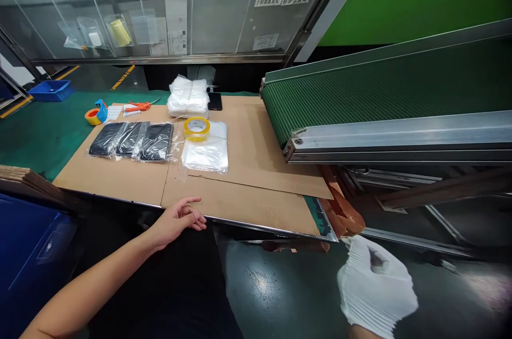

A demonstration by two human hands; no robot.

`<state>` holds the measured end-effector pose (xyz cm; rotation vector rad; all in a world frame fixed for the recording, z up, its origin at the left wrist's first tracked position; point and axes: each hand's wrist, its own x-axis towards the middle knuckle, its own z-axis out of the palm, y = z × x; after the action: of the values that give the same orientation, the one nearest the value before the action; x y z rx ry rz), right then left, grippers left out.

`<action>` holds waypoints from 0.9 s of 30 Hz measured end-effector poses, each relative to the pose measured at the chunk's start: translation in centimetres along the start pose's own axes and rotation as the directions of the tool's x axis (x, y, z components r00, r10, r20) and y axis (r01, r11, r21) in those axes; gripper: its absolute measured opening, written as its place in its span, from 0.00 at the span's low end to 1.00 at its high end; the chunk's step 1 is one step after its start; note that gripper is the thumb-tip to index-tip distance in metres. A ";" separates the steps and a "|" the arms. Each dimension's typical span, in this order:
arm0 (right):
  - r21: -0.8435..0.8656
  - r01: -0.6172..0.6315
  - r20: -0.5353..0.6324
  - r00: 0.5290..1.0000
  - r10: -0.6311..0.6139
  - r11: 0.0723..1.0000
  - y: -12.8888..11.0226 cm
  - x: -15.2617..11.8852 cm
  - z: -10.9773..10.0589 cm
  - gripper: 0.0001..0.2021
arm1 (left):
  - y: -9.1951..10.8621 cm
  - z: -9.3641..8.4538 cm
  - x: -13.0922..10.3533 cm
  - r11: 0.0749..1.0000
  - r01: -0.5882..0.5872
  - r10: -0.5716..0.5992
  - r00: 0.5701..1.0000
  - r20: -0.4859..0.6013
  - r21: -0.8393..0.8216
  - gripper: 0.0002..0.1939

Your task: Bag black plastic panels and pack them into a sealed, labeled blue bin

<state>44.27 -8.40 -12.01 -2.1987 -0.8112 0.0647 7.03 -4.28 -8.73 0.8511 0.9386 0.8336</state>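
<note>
My bare left hand is over the table's front edge, fingers loosely apart and nothing in it. My right hand, in a white knitted glove, is low at the table's right corner. Its fingers are curled against the lower end of a brown plastic sheet that hangs off the corner; the fingertips are partly hidden. Ahead of my left hand lies a stack of clear plastic bags with a yellow tape roll on it. Dark items in clear bags lie in a row to the left.
Cardboard covers the table. A green conveyor belt slopes up over its right side. At the back are a white bag bundle, a phone, orange-handled scissors and a tape dispenser. A blue bin stands at left.
</note>
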 end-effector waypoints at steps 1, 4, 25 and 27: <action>-0.003 -0.001 -0.009 1.000 0.001 1.000 0.2 0.1 0.1 0.25 | -0.1 0.1 -0.1 1.000 -0.005 0.005 1.000 -0.003 0.005 0.32; -0.003 -0.021 -0.055 0.998 0.021 1.000 0.8 0.4 0.3 0.24 | -0.2 0.5 -0.4 1.000 -0.010 0.010 1.000 -0.004 0.027 0.32; 0.208 0.035 -0.221 0.975 0.012 0.978 9.3 2.8 -2.3 0.23 | 0.1 1.5 -0.3 0.858 0.063 -0.044 0.998 -0.048 0.511 0.43; 0.233 0.025 -0.193 0.981 0.021 0.972 10.2 3.8 -2.1 0.23 | 0.1 1.8 -0.2 0.848 0.069 -0.058 0.998 -0.037 0.526 0.44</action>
<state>53.36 -12.64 -16.78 -1.9464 -0.6611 -0.0524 8.57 -4.81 -7.99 1.2797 1.2348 0.5252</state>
